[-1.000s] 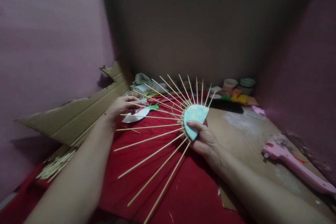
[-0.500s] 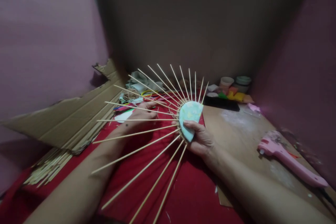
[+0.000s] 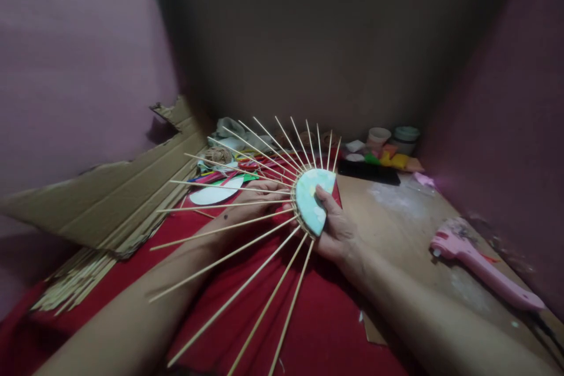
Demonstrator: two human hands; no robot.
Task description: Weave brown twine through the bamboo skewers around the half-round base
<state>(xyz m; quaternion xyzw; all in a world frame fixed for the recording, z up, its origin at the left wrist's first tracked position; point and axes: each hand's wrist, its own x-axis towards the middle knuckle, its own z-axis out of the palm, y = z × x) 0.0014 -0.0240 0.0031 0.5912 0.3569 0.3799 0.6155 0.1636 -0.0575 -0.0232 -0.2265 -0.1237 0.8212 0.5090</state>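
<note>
A pale blue-green half-disc (image 3: 311, 202) has thin wooden sticks (image 3: 229, 230) fanning out from its curved edge, with brown cord-like material along that edge. My right hand (image 3: 337, 226) grips the half-disc near its straight side, thumb on the upper face and the other fingers underneath. Behind the sticks, my left hand (image 3: 259, 195) reaches toward the curved edge; its fingertips are partly hidden, so whether they pinch anything is unclear. Close beyond that hand lies a white oval piece (image 3: 215, 191).
Cardboard (image 3: 118, 200) leans at the left above a bundle of spare sticks (image 3: 77, 282). A twine ball (image 3: 218, 156) sits at the back. On the right are a brown board (image 3: 396, 235), a pink glue gun (image 3: 484, 267), a dark flat object (image 3: 370, 172) and a cup (image 3: 379, 137). Red cloth (image 3: 335, 329) covers the table.
My left hand has moved right and closer to the half-disc, uncovering more of the white oval. The half-disc and its sticks have shifted slightly left, still in my right hand.
</note>
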